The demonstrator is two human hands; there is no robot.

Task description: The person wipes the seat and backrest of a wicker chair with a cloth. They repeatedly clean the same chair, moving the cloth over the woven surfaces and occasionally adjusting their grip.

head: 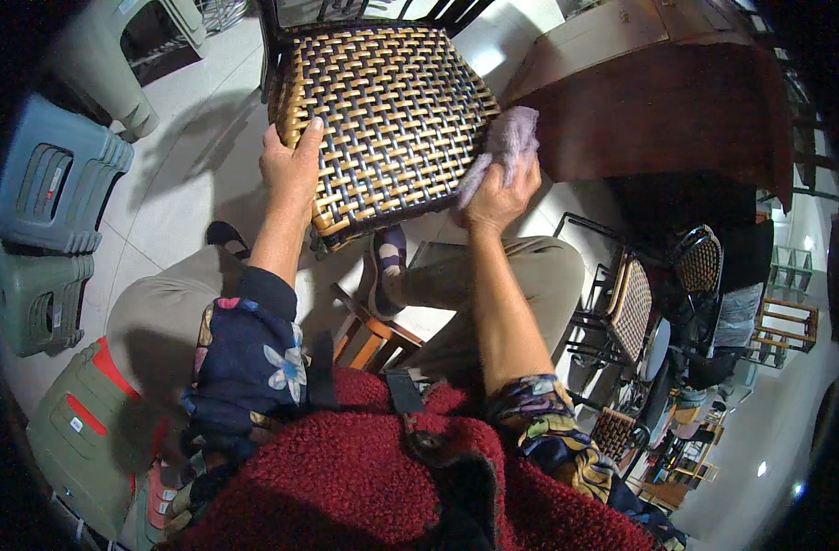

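Note:
A chair with a woven seat (392, 124) in tan and black strands and a dark frame stands before me, its slatted back at the top of the view. My left hand (289, 162) grips the seat's left edge near the front corner, thumb on the weave. In my right hand (505, 189) is a bunched pale purple cloth (514, 134), held against the seat's right edge. The fingers under the seat and behind the cloth are partly hidden.
Stacked plastic stools (61, 179) in blue-grey and green line the left side. A dark reddish-brown wooden surface (667, 117) lies at upper right. More woven chairs (629, 306) stand at right. A small wooden stool (371, 337) is between my legs.

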